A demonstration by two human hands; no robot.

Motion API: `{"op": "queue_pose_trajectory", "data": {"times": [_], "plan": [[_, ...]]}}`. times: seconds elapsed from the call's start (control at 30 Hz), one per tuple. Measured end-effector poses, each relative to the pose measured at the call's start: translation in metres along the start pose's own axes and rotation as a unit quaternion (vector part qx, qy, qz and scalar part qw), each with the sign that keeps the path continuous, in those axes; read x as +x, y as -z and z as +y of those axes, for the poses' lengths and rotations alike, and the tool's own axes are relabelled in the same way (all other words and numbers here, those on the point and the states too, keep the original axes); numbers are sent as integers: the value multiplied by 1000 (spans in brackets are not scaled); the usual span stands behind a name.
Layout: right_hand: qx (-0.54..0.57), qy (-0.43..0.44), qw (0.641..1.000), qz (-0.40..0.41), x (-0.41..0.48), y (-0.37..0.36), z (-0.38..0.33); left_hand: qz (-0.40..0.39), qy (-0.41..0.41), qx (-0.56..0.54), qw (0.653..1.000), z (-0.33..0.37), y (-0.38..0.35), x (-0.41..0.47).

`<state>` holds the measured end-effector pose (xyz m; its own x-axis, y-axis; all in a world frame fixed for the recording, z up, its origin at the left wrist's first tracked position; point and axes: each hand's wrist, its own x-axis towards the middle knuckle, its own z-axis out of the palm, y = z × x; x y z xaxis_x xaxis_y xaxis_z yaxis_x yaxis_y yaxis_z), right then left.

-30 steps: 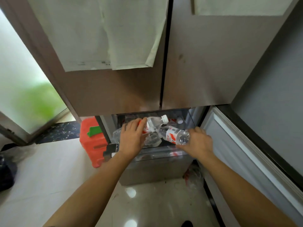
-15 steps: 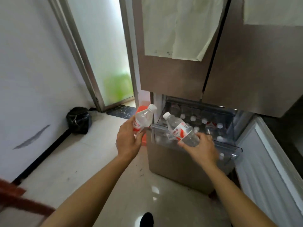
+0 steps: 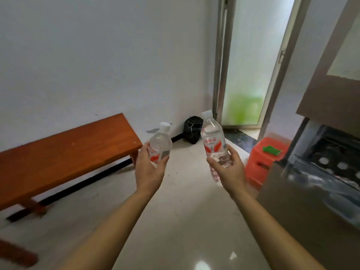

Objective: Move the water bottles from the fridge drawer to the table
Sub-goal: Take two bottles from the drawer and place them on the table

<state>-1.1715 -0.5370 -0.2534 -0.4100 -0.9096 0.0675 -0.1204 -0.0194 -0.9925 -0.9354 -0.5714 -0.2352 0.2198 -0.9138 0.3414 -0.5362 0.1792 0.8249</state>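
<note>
**Two bottles in hand, clear of the drawer**

White walls and a pale glossy floor (image 3: 175,221) fill the view, with a frosted glass door (image 3: 247,75) standing beyond the hands. Both arms reach forward over the floor, hands well apart. The left hand (image 3: 149,170) is wrapped around the lower body of a clear plastic water bottle with a white cap and red-and-white label (image 3: 160,145), held nearly upright, its cap tipped slightly to the right. The right hand (image 3: 228,168) is clamped on a second clear plastic water bottle with a white cap and red-and-white label (image 3: 212,141), cap leaning slightly left, its base showing below the fingers. Neither bottle touches the other.

Left of the left hand, against the wall, stands a long reddish-brown wooden table (image 3: 58,152), its top bare. Right of the right hand, the open fridge drawer (image 3: 331,172) shows blurred white caps of more bottles inside, beneath the brown fridge door (image 3: 331,98). Between the right hand and the drawer sits an orange plastic crate (image 3: 263,160) with a green object (image 3: 271,149) on top. Beyond the bottles, a tied black bag (image 3: 191,131) rests on the floor by the wall.
</note>
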Motion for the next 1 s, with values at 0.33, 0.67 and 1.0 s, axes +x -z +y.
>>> {"op": "queue_pose_trajectory", "data": {"times": [0.33,0.67,1.0], "plan": [[-43,42,984,-168,-78,-318,-38,130,69,4,989,-158,262,52],[-80,91,962,-244,-82,-525,-50,177,86,24,980,-264,392,126],[-105,136,940,-293,8,-717,-30,213,92,86,969,-376,432,279]]}}
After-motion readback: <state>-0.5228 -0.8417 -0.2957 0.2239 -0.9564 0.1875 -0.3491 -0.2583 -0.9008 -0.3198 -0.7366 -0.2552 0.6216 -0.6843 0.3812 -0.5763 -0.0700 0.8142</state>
